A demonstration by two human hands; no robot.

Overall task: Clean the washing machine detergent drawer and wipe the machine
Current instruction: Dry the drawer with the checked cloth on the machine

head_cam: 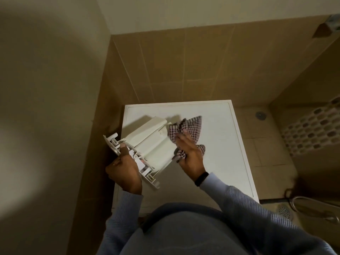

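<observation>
Detergent drawer (147,142), held over the washing machine (220,144) top.
The left hand (125,173) grips its front panel. The right hand (189,153) clutches a checked cloth (191,127) against the far end. Best to brace the drawer firmly and work the cloth into the corners. One drawer, one cloth.

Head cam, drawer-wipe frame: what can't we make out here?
1. Drawer compartments: head view, angled away and dim; residue unreadable.
2. Left hand grip: fingers hidden behind the drawer.
3. Cloth contact with the drawer: covered by the right hand.
4. Washing machine front: hidden below the torso.
5. Object top right: cut by the edge, blurred.
</observation>
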